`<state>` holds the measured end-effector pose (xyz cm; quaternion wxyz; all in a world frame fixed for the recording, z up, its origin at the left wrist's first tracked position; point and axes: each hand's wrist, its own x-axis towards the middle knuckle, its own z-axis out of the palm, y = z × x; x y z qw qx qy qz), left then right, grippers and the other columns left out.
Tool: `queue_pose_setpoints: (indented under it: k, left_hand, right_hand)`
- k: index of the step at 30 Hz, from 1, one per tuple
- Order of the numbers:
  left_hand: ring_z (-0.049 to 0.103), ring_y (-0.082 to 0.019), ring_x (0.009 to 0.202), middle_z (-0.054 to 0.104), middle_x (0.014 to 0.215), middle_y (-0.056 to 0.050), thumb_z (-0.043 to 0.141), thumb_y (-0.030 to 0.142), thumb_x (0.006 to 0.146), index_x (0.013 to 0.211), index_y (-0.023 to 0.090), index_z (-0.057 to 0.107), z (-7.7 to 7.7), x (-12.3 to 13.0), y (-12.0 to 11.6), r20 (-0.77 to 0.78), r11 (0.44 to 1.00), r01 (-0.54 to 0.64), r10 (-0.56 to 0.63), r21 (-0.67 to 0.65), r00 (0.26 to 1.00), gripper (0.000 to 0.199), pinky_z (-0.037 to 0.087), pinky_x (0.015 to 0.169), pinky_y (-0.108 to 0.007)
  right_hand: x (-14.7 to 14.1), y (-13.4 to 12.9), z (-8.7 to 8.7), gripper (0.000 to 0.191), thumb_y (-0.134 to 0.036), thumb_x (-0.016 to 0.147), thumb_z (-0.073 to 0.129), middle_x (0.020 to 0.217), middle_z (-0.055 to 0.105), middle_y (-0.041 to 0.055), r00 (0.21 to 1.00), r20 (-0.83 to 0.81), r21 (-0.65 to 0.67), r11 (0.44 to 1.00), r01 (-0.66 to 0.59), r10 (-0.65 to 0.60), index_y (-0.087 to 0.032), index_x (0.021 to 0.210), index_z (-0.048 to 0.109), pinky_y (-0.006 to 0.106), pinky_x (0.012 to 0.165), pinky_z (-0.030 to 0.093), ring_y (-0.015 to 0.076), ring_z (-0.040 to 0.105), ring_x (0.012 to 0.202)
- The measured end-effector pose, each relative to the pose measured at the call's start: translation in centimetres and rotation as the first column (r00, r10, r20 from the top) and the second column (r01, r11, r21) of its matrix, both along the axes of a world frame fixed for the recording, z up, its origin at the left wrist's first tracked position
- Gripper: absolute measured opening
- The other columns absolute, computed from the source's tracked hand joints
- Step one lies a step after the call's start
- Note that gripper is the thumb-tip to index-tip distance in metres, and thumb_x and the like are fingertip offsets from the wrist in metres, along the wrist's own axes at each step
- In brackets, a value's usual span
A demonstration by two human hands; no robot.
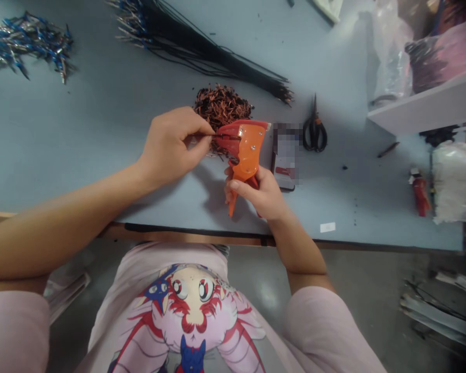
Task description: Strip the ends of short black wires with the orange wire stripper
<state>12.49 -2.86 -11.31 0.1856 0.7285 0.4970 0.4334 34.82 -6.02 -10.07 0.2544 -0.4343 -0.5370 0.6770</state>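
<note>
An orange and red wire stripper (250, 147) is upright in my right hand (258, 191), whose fingers are wrapped round its handles. Thumb and forefinger of my left hand (178, 142) pinch a thin dark wire (222, 136), and the wire's end lies in the tool's red jaws. Behind the tool and my left fingertips sits a heap of short brown and black pieces (223, 106), partly hidden by them.
A long bundle of black wires (202, 46) lies beyond the heap, and blue and silver connectors (31, 44) at the far left. To the right are a phone (285, 163), black scissors (315, 132), a red-handled tool (420, 194) and a white shelf (423, 103).
</note>
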Motion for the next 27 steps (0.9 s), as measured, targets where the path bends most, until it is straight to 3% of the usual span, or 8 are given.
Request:
queue_pose_setpoints:
  k: [7, 15, 19, 23, 25, 27]
  left_hand:
    - [0.062, -0.019, 0.073, 0.066, 0.074, -0.002, 0.056, 0.022, 0.083, 0.076, 0.026, 0.067, 0.2, 0.1, -0.2, -0.081, 0.999, -0.002, -0.001, -0.033, 0.997, 0.014, 0.050, 0.071, -0.036]
    - [0.059, -0.018, 0.068, 0.063, 0.071, -0.003, 0.053, 0.020, 0.082, 0.074, 0.022, 0.062, 0.5, 0.1, -0.6, -0.058, 0.997, 0.038, -0.034, 0.065, 0.998, 0.013, 0.046, 0.064, -0.034]
    - [0.059, -0.018, 0.069, 0.064, 0.071, -0.003, 0.055, 0.023, 0.082, 0.071, 0.023, 0.062, 0.7, 0.1, -0.4, -0.013, 1.000, 0.014, -0.014, 0.003, 1.000, 0.013, 0.048, 0.067, -0.036]
    - [0.060, -0.018, 0.073, 0.065, 0.075, -0.002, 0.058, 0.028, 0.085, 0.074, 0.025, 0.061, 0.8, 0.0, -0.3, 0.006, 0.996, -0.024, 0.025, -0.087, 1.000, 0.012, 0.049, 0.072, -0.037]
    - [0.059, -0.015, 0.074, 0.064, 0.077, -0.001, 0.059, 0.028, 0.087, 0.075, 0.024, 0.060, 0.8, -0.3, -0.1, 0.001, 0.996, -0.068, 0.069, -0.064, 0.998, 0.013, 0.049, 0.072, -0.035]
    - [0.057, -0.011, 0.074, 0.062, 0.078, 0.002, 0.059, 0.027, 0.091, 0.079, 0.022, 0.059, 0.6, -0.8, 0.2, -0.008, 0.994, -0.107, 0.107, 0.001, 0.994, 0.013, 0.048, 0.072, -0.031]
  right_hand:
    - [-0.5, -0.1, 0.2, 0.037, -0.048, 0.081, 0.078, 0.050, 0.054, -0.0065, 0.999, 0.012, 0.021, 0.999, 0.050, -0.050, -0.021, 0.076, 0.053, 0.024, 0.036, 0.047, 0.0104, 0.052, 0.038]
    - [-0.3, 0.0, 0.4, 0.045, -0.049, 0.084, 0.074, 0.042, 0.051, -0.0059, 0.997, 0.059, 0.052, 0.998, 0.039, -0.042, -0.020, 0.061, 0.048, 0.022, 0.034, 0.043, 0.0086, 0.048, 0.032]
    - [0.0, 0.2, 0.6, 0.034, -0.047, 0.081, 0.077, 0.065, 0.064, -0.0005, 0.999, -0.043, -0.062, 0.998, 0.000, -0.003, -0.016, 0.083, 0.061, 0.028, 0.048, 0.057, 0.0138, 0.063, 0.052]
    - [0.5, 0.4, 1.0, 0.048, -0.049, 0.077, 0.080, 0.088, 0.069, 0.0051, 0.995, -0.094, -0.154, 0.988, 0.022, -0.036, -0.016, 0.105, 0.061, 0.035, 0.064, 0.063, 0.0194, 0.070, 0.074]
    - [0.9, 0.5, 1.3, 0.047, -0.050, 0.080, 0.077, 0.091, 0.068, 0.0056, 0.995, -0.081, -0.124, 0.991, 0.051, -0.061, -0.017, 0.107, 0.059, 0.037, 0.065, 0.062, 0.0204, 0.070, 0.077]
    - [1.3, 0.5, 1.6, 0.043, -0.053, 0.086, 0.070, 0.093, 0.066, 0.0063, 0.996, -0.006, 0.005, 0.996, 0.086, -0.086, -0.019, 0.109, 0.059, 0.038, 0.065, 0.061, 0.0216, 0.068, 0.078]
